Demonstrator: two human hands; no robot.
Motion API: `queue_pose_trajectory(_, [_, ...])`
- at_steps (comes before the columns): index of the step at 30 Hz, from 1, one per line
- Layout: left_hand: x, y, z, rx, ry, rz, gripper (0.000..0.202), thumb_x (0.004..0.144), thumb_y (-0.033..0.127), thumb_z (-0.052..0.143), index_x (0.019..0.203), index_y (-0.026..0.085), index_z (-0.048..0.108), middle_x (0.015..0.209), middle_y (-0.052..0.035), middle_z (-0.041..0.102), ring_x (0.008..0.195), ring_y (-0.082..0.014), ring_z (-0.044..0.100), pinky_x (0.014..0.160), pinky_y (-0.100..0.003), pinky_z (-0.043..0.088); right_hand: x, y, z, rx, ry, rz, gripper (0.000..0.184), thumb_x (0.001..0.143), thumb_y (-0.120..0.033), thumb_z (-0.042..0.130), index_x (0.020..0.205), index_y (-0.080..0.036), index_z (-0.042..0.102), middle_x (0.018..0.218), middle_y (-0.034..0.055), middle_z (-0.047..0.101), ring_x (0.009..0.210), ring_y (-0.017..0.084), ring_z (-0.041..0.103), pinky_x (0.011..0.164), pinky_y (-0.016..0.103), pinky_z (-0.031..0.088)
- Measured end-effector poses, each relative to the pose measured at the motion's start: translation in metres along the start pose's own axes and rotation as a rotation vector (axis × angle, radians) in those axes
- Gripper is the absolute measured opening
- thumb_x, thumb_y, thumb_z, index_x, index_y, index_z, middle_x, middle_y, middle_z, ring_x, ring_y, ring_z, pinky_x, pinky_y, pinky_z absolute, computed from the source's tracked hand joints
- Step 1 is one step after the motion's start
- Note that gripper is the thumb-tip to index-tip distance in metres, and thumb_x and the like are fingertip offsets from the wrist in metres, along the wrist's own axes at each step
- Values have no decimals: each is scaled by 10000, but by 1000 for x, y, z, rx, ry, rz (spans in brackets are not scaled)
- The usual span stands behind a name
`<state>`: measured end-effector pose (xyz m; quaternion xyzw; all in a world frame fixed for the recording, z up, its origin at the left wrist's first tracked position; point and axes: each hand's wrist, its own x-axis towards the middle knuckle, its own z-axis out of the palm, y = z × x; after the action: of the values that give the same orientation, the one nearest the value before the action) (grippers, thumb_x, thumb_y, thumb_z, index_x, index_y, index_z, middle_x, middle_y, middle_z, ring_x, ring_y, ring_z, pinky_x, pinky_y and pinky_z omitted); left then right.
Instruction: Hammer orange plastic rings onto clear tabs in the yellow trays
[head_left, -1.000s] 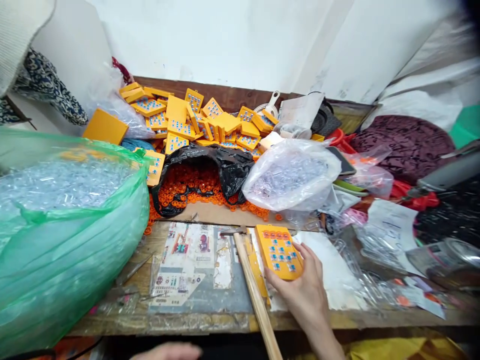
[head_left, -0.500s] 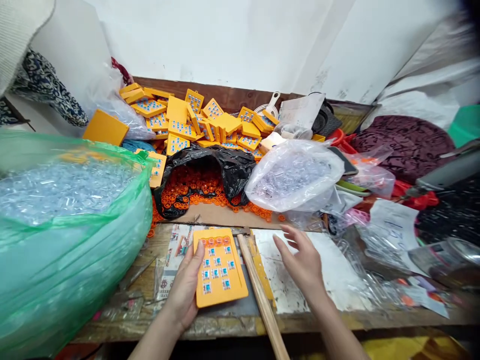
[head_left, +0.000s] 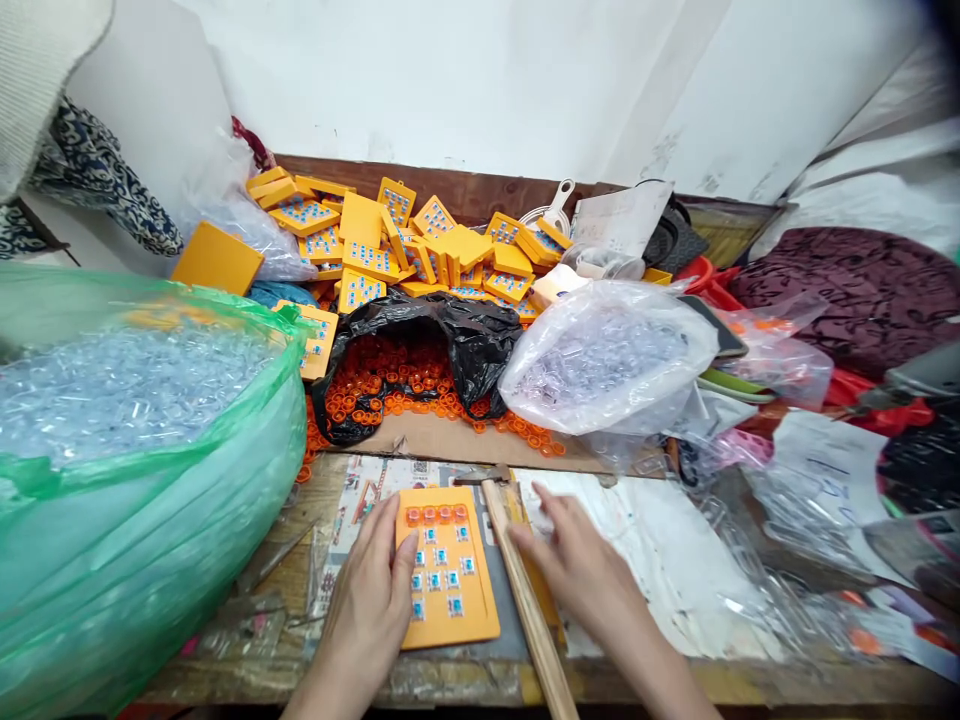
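Observation:
My left hand (head_left: 373, 575) grips the left edge of a yellow plastic board (head_left: 450, 600), its thumb on the face. Along the top of the board sits a row of orange translucent ring-like pieces (head_left: 436, 514); below them are several clear pieces with blue centres. A hammer (head_left: 517, 590) with a long wooden handle lies just right of the board, its metal head pointing away from me. My right hand (head_left: 577, 550), slightly blurred, hovers by the upper handle with fingers apart and nothing in them. Whether its thumb touches the handle I cannot tell.
A black bag (head_left: 480, 345) spills orange rings onto cardboard (head_left: 420, 437). Green (head_left: 180, 520) and white (head_left: 615, 420) bags hold clear small parts. Yellow boards (head_left: 364, 220) are piled behind. Papers and loose plastic pieces clutter the right side.
The yellow board has come down slightly towards the bench edge with my left hand. My right hand has moved left and down, close to the hammer handle. The view has shifted a little.

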<state>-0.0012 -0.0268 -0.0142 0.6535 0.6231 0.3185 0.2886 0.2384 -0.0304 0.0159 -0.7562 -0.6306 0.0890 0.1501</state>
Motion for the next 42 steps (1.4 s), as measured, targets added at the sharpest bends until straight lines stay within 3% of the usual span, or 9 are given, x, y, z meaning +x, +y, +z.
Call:
queue_pose_trajectory(2, [11,8,-5,94,-12,74,468,951,357,339,1311,110,507,1336,-153,568,1240,-259,534,1020,-429,470,-22,-5,3,98,-156,39,648,863,-518,488,1370,-114,464,972,74,652,793,220,657,668,321,521])
queue_pose_trajectory(5, [51,29,-9,282,31,236,372,947,248,368,1219,106,578,1236,-146,633,1145,-253,588,989,-414,480,-36,-7,7,247,-312,126,680,875,-505,373,1412,-88,404,804,33,633,698,210,630,668,327,482])
queue_pose_trajectory(10, [140,53,7,424,-87,311,226,903,107,472,978,145,682,1118,-101,673,1082,-216,593,979,-363,462,-38,-3,12,350,-214,141,715,786,-511,498,1393,-134,469,862,51,657,751,239,621,660,326,431])
queue_pose_trajectory(14, [176,51,24,473,-158,238,165,907,237,567,1021,140,638,1112,-84,643,1039,-218,605,902,-434,503,-36,-1,17,579,-141,225,624,673,-394,631,1247,-149,624,748,16,649,692,228,609,649,322,426])
queue_pose_trajectory(22, [170,59,20,415,-239,247,238,904,270,579,1109,149,596,1151,-85,614,1013,-214,610,865,-425,524,-34,1,8,1041,-158,355,485,651,-423,702,1045,-142,672,864,66,741,807,237,695,720,327,543])
queue_pose_trajectory(27, [171,61,27,372,-223,296,216,891,235,596,1081,134,603,1155,-85,613,1056,-222,595,892,-431,511,-53,-11,2,1378,-78,520,605,603,-408,824,1111,-177,592,762,0,699,467,91,561,461,218,473])
queue_pose_trajectory(29, [173,60,29,369,-235,302,176,902,246,583,1029,132,623,1104,-76,636,1020,-209,611,880,-423,516,-58,-19,1,1493,-36,582,636,581,-382,857,1116,-177,580,679,-25,663,440,71,518,431,192,444])
queue_pose_trajectory(38, [175,52,36,376,-284,301,185,908,287,574,1000,137,631,1061,-67,648,957,-194,626,846,-408,525,-56,-24,5,1508,-43,571,655,595,-350,865,1148,-174,561,653,-52,594,462,51,481,419,144,413])
queue_pose_trajectory(42, [171,54,33,368,-272,317,128,891,169,558,970,123,648,1042,-93,644,973,-206,618,873,-386,502,-57,-26,3,1495,-27,564,679,586,-362,871,1155,-182,547,640,-61,575,416,25,386,362,124,330])
